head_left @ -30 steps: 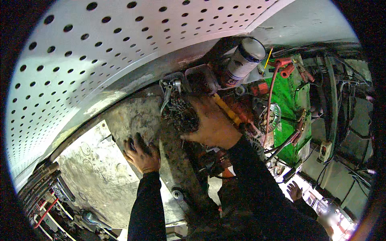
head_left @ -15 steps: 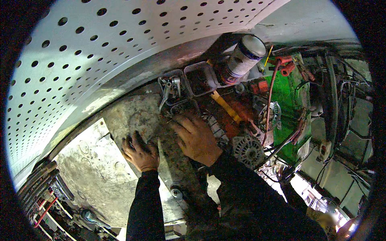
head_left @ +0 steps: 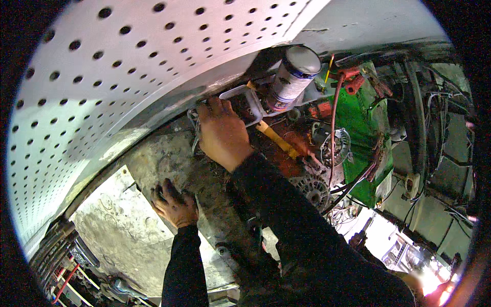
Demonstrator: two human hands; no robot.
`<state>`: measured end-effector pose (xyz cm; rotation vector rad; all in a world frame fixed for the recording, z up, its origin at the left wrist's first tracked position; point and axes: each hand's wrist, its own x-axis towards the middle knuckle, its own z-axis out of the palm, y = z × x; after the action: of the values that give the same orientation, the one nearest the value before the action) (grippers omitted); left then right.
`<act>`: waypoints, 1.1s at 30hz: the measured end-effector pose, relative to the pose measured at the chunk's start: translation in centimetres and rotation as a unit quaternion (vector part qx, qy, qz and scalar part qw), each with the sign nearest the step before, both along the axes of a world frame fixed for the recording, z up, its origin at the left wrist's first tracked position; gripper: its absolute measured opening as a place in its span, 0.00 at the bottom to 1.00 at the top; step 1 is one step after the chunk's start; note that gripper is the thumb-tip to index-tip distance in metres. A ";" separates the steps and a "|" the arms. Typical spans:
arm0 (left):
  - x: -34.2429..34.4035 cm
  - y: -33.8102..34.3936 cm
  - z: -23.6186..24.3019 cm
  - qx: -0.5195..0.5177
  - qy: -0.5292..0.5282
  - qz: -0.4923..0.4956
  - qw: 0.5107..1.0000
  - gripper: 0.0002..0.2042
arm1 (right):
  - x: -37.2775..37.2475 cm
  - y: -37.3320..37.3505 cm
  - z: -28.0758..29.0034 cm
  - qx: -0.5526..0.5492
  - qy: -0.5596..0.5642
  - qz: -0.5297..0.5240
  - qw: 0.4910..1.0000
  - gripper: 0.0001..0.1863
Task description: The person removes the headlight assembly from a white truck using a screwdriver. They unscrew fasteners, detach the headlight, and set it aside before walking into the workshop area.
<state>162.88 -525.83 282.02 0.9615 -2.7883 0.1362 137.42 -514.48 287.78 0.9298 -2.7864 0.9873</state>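
My left hand (head_left: 176,207) lies on the worn, stained bench top (head_left: 163,151), fingers spread, with nothing visible in it. Up at the back of the bench, my right hand (head_left: 222,134) reaches over the small tray of metal parts. Its fingers bend down out of sight, so what they touch or grip is hidden. A sliver of shiny metal parts (head_left: 193,116) shows just left of these fingers. Right beside the hand is a clear plastic tray (head_left: 236,92) with dark contents. A yellow-handled tool (head_left: 276,139) lies to the right of my right wrist.
A large spray can (head_left: 294,77) leans behind the trays. Farther right are a round finned metal housing (head_left: 313,192), a second housing (head_left: 340,146), red clamps (head_left: 350,79) and a green panel (head_left: 365,143). A perforated white panel (head_left: 117,92) rises behind the bench. Another person's arm shows lower right.
My right hand has moved forward and left, from the middle of the bench to the tray of metal parts. My left hand stays on the bench. The view has shifted slightly.
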 end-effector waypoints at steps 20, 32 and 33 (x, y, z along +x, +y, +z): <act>0.0 -0.3 0.0 0.008 -0.019 0.013 1.000 0.34 | -1.7 -2.1 -3.9 0.048 -0.200 0.031 0.978 0.32; 1.0 -1.7 0.6 0.015 -0.005 0.003 1.000 0.34 | 0.1 3.2 -0.5 -0.118 -0.210 0.002 0.971 0.27; 1.1 -1.9 0.6 0.015 0.001 0.002 1.000 0.33 | 0.1 3.5 -0.6 -0.149 -0.225 -0.002 0.963 0.27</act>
<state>163.97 -527.68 282.66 0.9734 -2.7935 0.0941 137.55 -511.00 287.15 0.7327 -2.8392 1.7518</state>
